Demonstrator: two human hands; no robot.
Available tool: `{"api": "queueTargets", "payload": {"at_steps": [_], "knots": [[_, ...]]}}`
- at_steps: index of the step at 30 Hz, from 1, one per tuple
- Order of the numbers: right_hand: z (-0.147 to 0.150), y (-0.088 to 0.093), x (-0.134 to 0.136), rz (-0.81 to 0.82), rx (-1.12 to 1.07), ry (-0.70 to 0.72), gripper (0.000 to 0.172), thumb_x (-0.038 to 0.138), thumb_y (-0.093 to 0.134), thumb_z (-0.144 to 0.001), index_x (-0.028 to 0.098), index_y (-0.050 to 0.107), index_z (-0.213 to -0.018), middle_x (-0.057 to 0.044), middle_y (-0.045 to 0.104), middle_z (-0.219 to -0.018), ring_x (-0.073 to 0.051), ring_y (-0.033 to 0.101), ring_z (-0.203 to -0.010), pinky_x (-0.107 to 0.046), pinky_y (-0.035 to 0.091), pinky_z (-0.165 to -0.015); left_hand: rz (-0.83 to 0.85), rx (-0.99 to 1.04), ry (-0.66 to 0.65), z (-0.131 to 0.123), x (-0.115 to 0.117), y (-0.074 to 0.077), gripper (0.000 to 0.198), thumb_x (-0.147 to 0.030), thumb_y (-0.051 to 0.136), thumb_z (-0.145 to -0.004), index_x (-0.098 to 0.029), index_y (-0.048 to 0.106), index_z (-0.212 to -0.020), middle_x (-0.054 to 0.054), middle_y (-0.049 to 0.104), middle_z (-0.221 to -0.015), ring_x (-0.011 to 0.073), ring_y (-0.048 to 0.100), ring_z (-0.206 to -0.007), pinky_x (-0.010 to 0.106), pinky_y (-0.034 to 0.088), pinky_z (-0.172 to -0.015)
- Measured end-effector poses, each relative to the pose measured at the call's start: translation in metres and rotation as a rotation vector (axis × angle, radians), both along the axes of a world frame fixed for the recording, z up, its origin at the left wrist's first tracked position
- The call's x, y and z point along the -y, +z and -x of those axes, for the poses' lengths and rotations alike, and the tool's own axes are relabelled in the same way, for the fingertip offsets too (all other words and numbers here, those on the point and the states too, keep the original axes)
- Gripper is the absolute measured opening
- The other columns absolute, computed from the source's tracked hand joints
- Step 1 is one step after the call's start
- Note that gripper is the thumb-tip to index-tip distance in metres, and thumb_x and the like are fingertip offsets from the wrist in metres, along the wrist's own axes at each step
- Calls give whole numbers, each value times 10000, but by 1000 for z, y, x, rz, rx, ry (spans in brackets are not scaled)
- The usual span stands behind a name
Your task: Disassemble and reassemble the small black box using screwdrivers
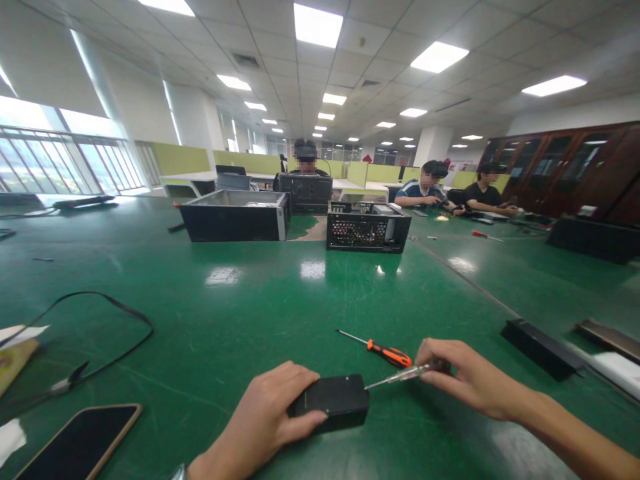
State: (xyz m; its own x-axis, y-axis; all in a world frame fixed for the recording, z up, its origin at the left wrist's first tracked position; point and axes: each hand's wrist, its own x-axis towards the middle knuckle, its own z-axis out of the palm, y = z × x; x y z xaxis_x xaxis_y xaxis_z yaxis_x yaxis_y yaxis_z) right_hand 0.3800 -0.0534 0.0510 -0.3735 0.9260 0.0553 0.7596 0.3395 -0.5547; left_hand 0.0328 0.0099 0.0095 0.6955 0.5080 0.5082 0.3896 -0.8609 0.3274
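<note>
My left hand (pixel 273 417) grips a small black rectangular box (pixel 345 400) from its left end, thumb on the near side and fingers over the far side. The box rests on the green tabletop (pixel 200 353). Closed around a handle, my right hand (pixel 457 373) holds a screwdriver (pixel 397 379) with a thin metal shaft. Its tip meets the right end of the box near the top edge; whether it sits in a screw is too small to tell. Just beyond lies a second screwdriver (pixel 387 352) with an orange and black handle.
Black computer cases (pixel 235 220) and an open metal chassis (pixel 367 230) stand farther back. A phone (pixel 80 443) and a black cable (pixel 125 307) lie left. A long black part (pixel 540 347) lies right. Several people (pixel 425 190) sit across the table.
</note>
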Motion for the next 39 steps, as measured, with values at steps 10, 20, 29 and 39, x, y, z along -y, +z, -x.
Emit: {"api": "queueTargets", "payload": {"at_steps": [10,20,29,39], "knots": [[-1,9,-3,122,-71,-20,172,364,616,-894,194,629,-875,6,616,-801,-145,537,-723,-255,400,-654,5,58,-45,0,-3,-4,284,-450,600,-913,-193,627,-1028,40,715,-848,181,665,-709,256,518,-619],[-1,6,9,53,-85,6,185,354,561,-930,203,668,-929,-25,619,-857,-158,533,-787,-294,394,-744,-21,89,-73,1,-2,-10,313,-488,583,-919,-206,619,-1049,29,717,-858,172,662,-700,242,518,-609],[8,-27,-4,283,-271,-53,379,531,627,-819,165,683,-902,-13,635,-755,-146,542,-675,-271,427,-628,-43,112,-93,-4,-2,-9,335,-501,551,-933,-192,614,-1045,42,713,-838,173,657,-680,246,517,-586],[39,-36,24,-26,-84,-203,261,437,567,-902,233,718,-965,-43,715,-881,-200,634,-818,-311,456,-770,-4,112,-81,-5,-1,-10,314,-476,625,-885,-193,622,-1020,45,713,-828,179,664,-689,248,514,-590]]}}
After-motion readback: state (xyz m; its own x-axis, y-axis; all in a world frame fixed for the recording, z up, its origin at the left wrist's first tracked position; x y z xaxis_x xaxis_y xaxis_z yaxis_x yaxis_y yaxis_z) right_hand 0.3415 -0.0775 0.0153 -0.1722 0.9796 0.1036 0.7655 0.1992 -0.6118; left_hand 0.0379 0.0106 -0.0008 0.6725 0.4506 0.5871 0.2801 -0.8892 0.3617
